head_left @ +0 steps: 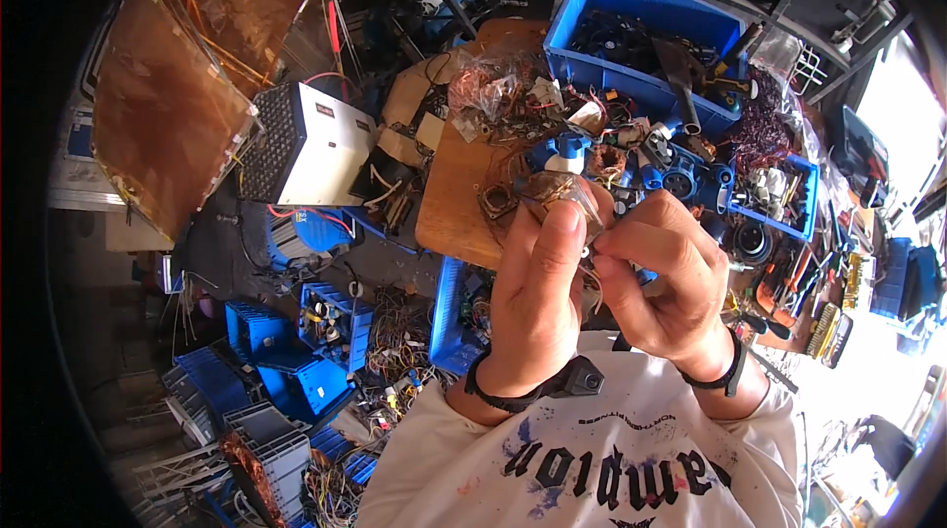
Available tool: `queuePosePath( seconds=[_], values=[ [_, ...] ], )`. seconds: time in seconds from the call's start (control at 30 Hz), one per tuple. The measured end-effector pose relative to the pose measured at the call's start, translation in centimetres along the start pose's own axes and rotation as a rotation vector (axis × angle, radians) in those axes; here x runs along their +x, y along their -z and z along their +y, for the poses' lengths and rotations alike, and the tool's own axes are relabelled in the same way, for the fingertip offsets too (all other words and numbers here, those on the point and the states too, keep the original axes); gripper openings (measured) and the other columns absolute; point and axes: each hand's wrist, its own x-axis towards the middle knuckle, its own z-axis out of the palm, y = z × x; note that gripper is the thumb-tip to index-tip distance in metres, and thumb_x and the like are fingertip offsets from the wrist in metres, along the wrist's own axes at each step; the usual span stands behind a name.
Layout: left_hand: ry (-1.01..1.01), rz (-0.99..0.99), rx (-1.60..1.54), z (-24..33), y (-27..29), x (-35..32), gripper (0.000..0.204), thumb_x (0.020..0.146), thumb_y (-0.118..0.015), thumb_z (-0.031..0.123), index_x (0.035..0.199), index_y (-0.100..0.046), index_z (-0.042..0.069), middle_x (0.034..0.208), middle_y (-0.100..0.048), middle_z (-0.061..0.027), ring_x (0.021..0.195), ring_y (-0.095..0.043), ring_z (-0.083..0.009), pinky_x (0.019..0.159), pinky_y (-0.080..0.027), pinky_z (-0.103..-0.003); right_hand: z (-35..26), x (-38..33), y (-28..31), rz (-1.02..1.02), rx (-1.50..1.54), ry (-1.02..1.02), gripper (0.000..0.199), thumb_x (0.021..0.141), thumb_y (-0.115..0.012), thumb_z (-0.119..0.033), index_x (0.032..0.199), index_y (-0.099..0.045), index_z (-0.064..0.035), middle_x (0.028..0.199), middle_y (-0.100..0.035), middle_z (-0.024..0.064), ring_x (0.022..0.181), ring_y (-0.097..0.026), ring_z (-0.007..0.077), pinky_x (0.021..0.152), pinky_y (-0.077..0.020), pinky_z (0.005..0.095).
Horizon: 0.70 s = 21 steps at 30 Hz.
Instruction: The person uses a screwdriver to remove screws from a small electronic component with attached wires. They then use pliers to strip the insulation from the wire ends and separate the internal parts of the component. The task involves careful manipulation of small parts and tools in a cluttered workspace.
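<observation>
component (567, 194), small, with clear-looking edges and coppery brown inside, is held up in front of the right side of the wooden board (456, 194). left hand (538, 281) grips it between thumb and fingers. right hand (671, 276) has thumb and forefinger closed in a pinch at the component's lower right edge; what sits between those tips is too small to tell. black wristbands (734, 370) circle both wrists, above a white printed t-shirt (631, 410) with paint-like stains. a dark-framed copper coil (497, 199) lies on the board, and another copper winding (607, 163) sits among parts to the board's right. crumpled clear plastic (483, 84) lies toward the board's far end. beyond the board to the right stands a large blue crate (626, 82) of dark parts; farther right is a small blue tray (811, 204). left of the board is a white box (321, 153) with a perforated dark side. nearer than the board are tangled wires (400, 331) and blue bins (306, 387).
</observation>
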Motion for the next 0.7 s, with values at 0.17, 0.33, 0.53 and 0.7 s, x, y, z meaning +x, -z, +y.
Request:
queuePosePath(
  seconds=[0.17, 0.33, 0.53, 0.7],
  values=[
    [0.043, 0.014, -0.018, -0.2, 0.2, 0.0, 0.035, 0.1, -0.042, 0.032, 0.11, -0.052, 0.0, 0.099, -0.053, -0.0088, 0.09, -0.049, -0.0148, 0.084, -0.039, -0.03, 0.3, -0.3, -0.4, 0.007, 0.002, -0.016, 0.029, 0.065, -0.066, 0.01, 0.091, -0.061, -0.0028, 0.076, -0.06, 0.0065, 0.062, -0.054, 0.0225, 0.054, -0.044, 0.0324],
    [0.031, -0.009, -0.046, -0.4, 0.4, 0.1, 0.036, 0.1, -0.042, 0.036, 0.11, -0.051, 0.002, 0.098, -0.052, -0.0075, 0.092, -0.048, -0.0146, 0.085, -0.038, -0.031, 0.3, -0.4, -0.3, -0.009, 0.026, -0.034, 0.027, 0.068, -0.066, 0.01, 0.091, -0.06, -0.0016, 0.08, -0.062, 0.0077, 0.064, -0.057, 0.0229, 0.057, -0.0468, 0.0318],
    [0.028, -0.039, -0.226, -0.1, 1.0, 0.6, 0.035, 0.1, -0.046, 0.035, 0.112, -0.05, 0.003, 0.102, -0.053, -0.0047, 0.093, -0.048, -0.0122, 0.086, -0.037, -0.029, -0.9, -0.2, -0.6, 0.066, 0.184, -0.28, 0.021, 0.076, -0.068, 0.007, 0.094, -0.06, 0.0015, 0.086, -0.064, 0.0112, 0.073, -0.063, 0.0201, 0.063, -0.0511, 0.0303],
    [0.076, 0.012, -0.015, -1.0, 1.9, 1.0, 0.038, 0.098, -0.048, 0.038, 0.113, -0.051, 0.003, 0.105, -0.051, -0.0071, 0.101, -0.046, -0.018, 0.092, -0.036, -0.036, -0.2, -1.4, -0.4, 0.018, 0.126, -0.457, 0.018, 0.077, -0.069, 0.005, 0.094, -0.062, 0.0008, 0.085, -0.064, 0.0106, 0.073, -0.063, 0.0181, 0.063, -0.0508, 0.0296]
  ],
)
